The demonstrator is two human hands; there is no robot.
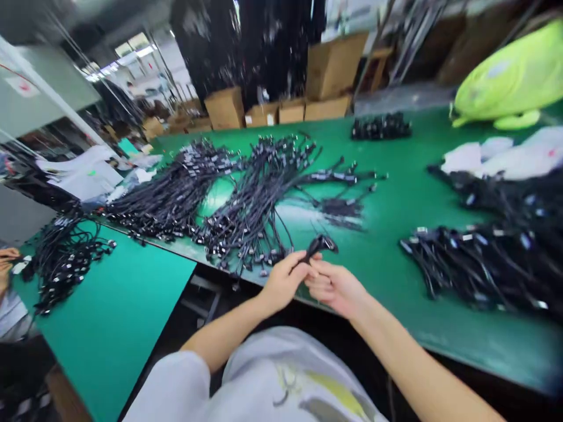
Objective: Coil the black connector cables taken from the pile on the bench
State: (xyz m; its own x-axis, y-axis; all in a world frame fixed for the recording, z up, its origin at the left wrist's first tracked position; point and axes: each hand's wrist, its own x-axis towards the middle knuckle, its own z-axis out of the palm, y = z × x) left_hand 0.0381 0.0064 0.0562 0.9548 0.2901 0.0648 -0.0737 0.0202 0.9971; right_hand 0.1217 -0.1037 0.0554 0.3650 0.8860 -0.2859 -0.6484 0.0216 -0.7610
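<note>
My left hand (285,281) and my right hand (336,286) meet at the near edge of the green table (396,193). Both pinch one short black cable (320,244), whose looped end sticks up above the fingers. Just beyond my left hand lies a large fan of black cables (259,199) with small connectors. A second heap of black cables (488,264) lies to the right of my right hand.
Another cable pile (167,199) lies at the left, with a small bundle (380,126) at the far edge. White bags (505,158) and a lime green plush toy (510,76) sit at the right. A teal side table (109,316) holds more cables (61,258). Another person's hand (6,264) shows at the far left. Cardboard boxes (281,105) stand behind.
</note>
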